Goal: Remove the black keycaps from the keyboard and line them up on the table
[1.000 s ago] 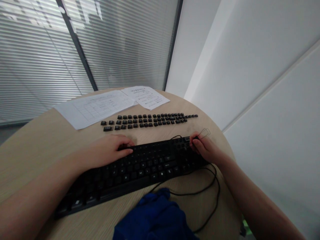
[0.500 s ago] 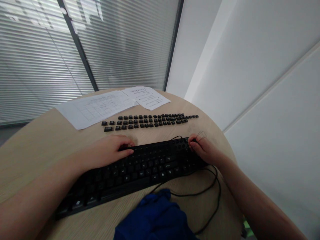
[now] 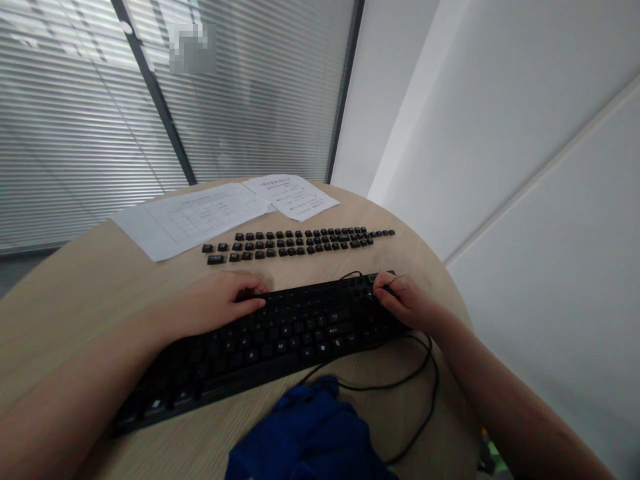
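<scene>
A black keyboard (image 3: 280, 347) lies at a slant on the table, some of its key spots dark and bare near the back. My left hand (image 3: 235, 297) grips its rear edge, thumb on top and fingers curled behind. Over the keyboard's right end, my right hand (image 3: 403, 298) is closed in a pinch on a wire keycap puller (image 3: 397, 279); only a bit of thin wire shows, and the fingers hide its working end. Beyond the keyboard, loose black keycaps (image 3: 290, 243) sit in rows on the table.
A blue cloth (image 3: 310, 433) is bunched at the front edge. The black cable (image 3: 434, 380) loops to the right of it. Two printed sheets (image 3: 195, 220) lie at the back of the round wooden table (image 3: 65, 293). A white wall (image 3: 540, 200) stands close on the right.
My right hand has shifted slightly left and turned, so the wire loops that stuck out behind it barely show. My left hand stays on the keyboard's edge.
</scene>
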Tool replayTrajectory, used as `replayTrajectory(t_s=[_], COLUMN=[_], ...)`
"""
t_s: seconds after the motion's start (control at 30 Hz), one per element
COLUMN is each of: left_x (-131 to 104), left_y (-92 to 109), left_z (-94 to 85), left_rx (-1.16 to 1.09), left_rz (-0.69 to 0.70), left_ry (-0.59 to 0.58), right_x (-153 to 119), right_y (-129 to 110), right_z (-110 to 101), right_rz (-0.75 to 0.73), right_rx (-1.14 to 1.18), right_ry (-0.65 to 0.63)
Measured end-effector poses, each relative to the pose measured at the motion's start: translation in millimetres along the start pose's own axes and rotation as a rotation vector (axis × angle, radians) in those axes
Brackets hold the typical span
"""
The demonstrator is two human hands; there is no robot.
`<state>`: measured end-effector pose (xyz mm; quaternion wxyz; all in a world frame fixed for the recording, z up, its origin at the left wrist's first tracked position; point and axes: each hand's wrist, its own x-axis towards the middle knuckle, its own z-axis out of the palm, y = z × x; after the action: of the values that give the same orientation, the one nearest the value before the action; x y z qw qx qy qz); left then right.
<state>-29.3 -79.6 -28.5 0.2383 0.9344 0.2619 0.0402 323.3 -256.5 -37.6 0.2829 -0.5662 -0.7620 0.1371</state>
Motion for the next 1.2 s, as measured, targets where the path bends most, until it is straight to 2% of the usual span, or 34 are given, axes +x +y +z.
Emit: replayTrajectory(t_s=[0.33, 0.63, 0.87, 1.2], left_x=[1, 0, -1, 0], left_y=[0, 3, 5, 4], left_z=[-0.4, -2.4, -2.9, -2.2], left_rx=[0.002, 0.019, -0.012, -0.032], left_rz=[-0.010, -0.040, -0.032, -0.026], left_ry=[-0.008, -0.025, -0.012, -0.014], right_x=[4, 4, -2, -5], right_y=[-6, -8, 5, 13], right_z=[10, 16, 23, 29], right_rz=[0.164, 0.196, 0.218, 0.303], right_rx=[-0.060, -0.066, 0.038, 0.264], right_ry=[0.137, 0.199, 0.339, 0.369])
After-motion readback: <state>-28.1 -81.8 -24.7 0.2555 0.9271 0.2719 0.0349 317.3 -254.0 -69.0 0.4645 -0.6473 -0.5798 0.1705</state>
